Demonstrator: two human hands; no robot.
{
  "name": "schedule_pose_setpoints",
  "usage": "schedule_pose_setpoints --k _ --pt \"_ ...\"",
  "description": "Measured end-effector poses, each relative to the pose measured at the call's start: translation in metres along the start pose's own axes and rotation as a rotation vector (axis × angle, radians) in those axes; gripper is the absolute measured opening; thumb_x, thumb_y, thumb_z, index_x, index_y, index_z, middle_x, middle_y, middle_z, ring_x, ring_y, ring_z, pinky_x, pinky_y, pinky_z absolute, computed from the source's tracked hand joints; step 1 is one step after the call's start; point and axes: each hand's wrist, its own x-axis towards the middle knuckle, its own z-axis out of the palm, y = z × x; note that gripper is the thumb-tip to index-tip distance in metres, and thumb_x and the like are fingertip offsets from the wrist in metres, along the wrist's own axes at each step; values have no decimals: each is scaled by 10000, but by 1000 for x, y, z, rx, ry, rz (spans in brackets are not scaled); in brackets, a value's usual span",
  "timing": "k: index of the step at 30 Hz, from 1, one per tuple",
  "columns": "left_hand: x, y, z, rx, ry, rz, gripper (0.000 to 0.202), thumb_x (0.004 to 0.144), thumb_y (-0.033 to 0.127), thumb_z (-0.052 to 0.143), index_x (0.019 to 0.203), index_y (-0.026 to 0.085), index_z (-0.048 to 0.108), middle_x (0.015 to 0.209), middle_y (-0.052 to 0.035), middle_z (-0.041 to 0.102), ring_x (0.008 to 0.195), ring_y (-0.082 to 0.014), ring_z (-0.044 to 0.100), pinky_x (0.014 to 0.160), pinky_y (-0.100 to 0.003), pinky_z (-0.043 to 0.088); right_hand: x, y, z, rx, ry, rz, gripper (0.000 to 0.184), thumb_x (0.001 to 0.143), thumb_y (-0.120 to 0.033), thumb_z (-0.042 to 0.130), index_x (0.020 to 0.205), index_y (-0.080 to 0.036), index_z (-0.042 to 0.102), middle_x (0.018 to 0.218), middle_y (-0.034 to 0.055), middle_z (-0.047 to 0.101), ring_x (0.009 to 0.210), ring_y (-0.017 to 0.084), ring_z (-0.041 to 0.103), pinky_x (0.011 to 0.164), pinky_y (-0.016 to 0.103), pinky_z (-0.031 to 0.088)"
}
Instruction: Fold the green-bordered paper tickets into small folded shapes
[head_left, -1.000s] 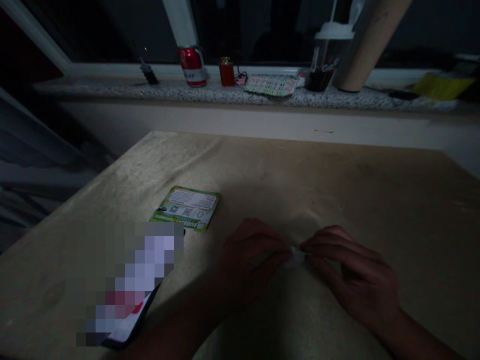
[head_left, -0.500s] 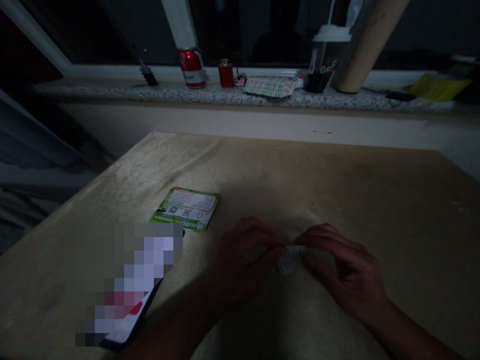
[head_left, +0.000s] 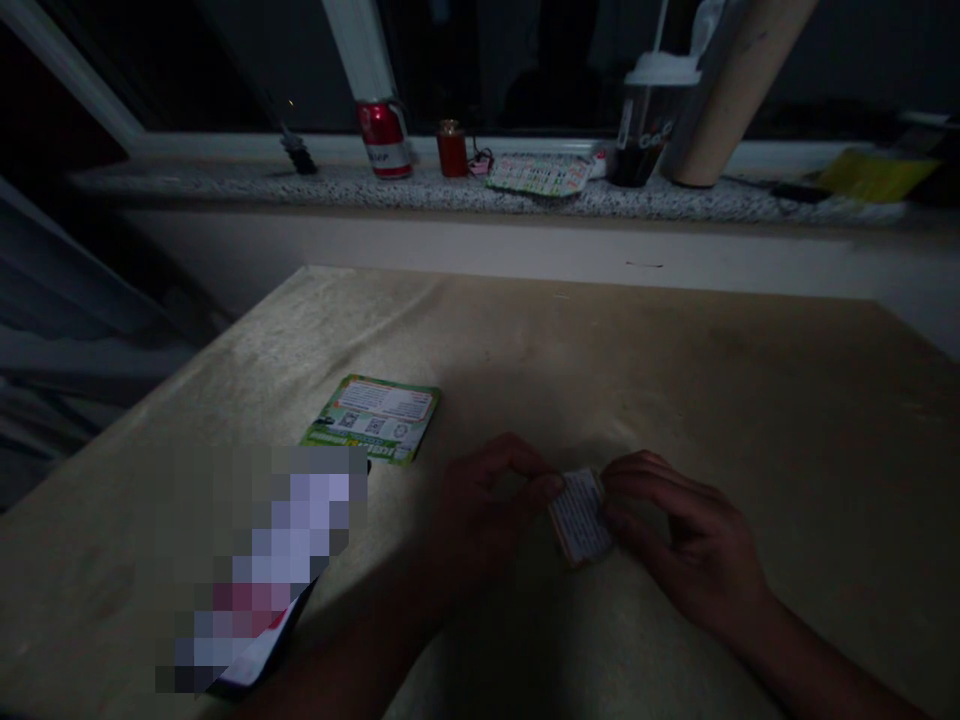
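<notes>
While a small white, flat piece with lines of print and a coloured border [head_left: 581, 520] is between the two hands, above the near part of the pale yellowish tabletop [head_left: 675, 370], its printed face now shows far more broadly than it did a second ago, when only a crumpled-looking sliver was visible. The piece seems to have been turned or opened out, so the handling has probably brought its text side into view; whether it is paper or card, I cannot tell. The left hand [head_left: 487, 510] pinches its upper left corner, thumb on top, and the right hand [head_left: 690, 530] has thumb and fingertips drawn narrow at its right edge, apparently holding it there. Whether its lower edge touches the table is unclear. Further left, a green and white printed card [head_left: 375, 415] lies flat, unmoved, beside a dark-edged phone with a lit screen [head_left: 259, 645], largely pixelated. Beyond the table, the speckled stone windowsill [head_left: 217, 190] bears a red and silver can [head_left: 385, 145] and a clear lidded cup [head_left: 641, 120], likewise in place.
</notes>
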Motion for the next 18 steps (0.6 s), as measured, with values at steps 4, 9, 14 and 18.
schedule_pose_setpoints --k 4,9,14,18 --pt "3 -2 -2 -66 -23 -121 118 841 266 725 752 191 708 722 23 656 686 -122 590 669 -255 454 1 2 2 38 -22 15 96 901 -120 649 917 -208 683 822 40 702 778 194 653 705 364 534" --pt "3 -1 1 -65 12 -156 140 806 277 736 709 183 701 689 14 644 670 -134 580 663 -273 449 2 -2 2 46 -20 31 170 919 -116 614 774 -196 654 693 10 649 657 161 616 659 339 497" --pt "4 -3 2 -56 31 -187 152 806 286 732 701 181 702 681 11 652 664 -140 591 655 -274 466 0 1 3 10 -45 188 243 948 -242 600 718 -189 659 655 6 617 601 144 583 567 285 468" --pt "6 -1 1 -75 81 -249 164 795 291 729 686 175 689 655 7 659 646 -145 603 643 -275 479 -3 4 4 39 -75 336 268 949 -333 596 745 -184 686 659 7 622 577 134 566 526 256 455"
